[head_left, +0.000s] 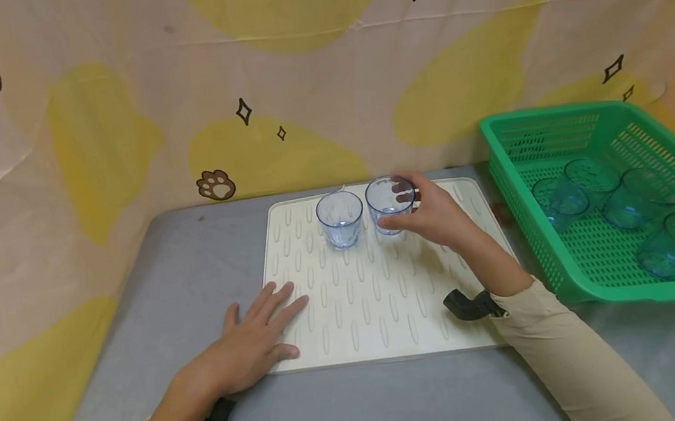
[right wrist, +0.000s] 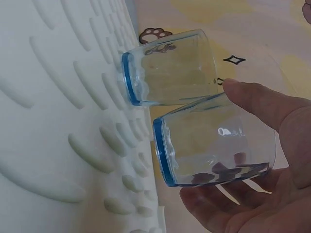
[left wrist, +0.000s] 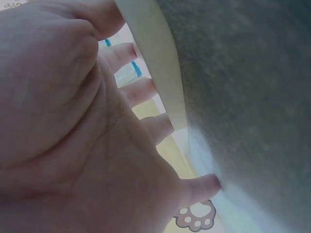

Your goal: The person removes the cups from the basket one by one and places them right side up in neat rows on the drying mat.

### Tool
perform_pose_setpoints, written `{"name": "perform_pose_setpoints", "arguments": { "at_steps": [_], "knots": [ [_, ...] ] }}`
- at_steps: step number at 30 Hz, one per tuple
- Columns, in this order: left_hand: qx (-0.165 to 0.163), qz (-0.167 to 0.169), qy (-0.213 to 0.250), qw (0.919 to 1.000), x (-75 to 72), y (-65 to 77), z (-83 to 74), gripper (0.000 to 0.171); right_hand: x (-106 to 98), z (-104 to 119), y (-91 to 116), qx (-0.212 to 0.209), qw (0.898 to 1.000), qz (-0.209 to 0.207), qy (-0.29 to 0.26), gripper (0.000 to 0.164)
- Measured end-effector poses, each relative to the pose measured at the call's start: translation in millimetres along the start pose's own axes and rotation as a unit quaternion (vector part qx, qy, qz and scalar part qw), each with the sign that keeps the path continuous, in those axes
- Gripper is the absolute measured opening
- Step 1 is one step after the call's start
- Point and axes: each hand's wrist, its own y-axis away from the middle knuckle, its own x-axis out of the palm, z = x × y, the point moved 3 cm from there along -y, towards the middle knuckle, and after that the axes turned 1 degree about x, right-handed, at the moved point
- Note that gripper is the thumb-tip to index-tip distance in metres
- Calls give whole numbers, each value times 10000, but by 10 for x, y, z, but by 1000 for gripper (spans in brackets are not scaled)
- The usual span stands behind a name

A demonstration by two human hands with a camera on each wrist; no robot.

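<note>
The right hand point(head_left: 436, 216) has its thumb and fingers bent round the sides of a clear, blue-tinted, tapered drinking glass point(head_left: 382, 198), over the back of a cream rectangular mat point(head_left: 353, 335) with a long-oval relief. Its rim is just beside that of a matching clear, blue-based glass point(head_left: 340, 221), so a small sideways slip could knock or chip both. Whether the held base touches the mat cannot be told; uneven relief might make it rock, and smooth walls could slide from a light grip. The left hand point(head_left: 247, 351), fingers spread and holding nothing, rests at the mat's left edge; a shove there could shift the mat under the standing glass.

Neither glass shows any liquid. Right of the mat, on the grey table point(head_left: 368, 410), a green perforated plastic basket point(head_left: 670, 292) holds four similar clear, bluish glasses point(head_left: 642, 197), apparently empty; whether they touch is unclear
</note>
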Motion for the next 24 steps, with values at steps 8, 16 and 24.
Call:
{"name": "perform_pose_setpoints", "arguments": {
  "at_steps": [8,16,24],
  "knots": [
    [26,-43,-62,10000,8,-9,4,71,27,-45,-19,-118,9999,21,-12,84],
    [29,-35,-18,10000,21,-9,6,71,25,-91,-29,27,9999,111,112,86],
    [4,16,55,10000,25,-6,19,71,37,-134,-31,175,9993,174,267,90]
  ]
}}
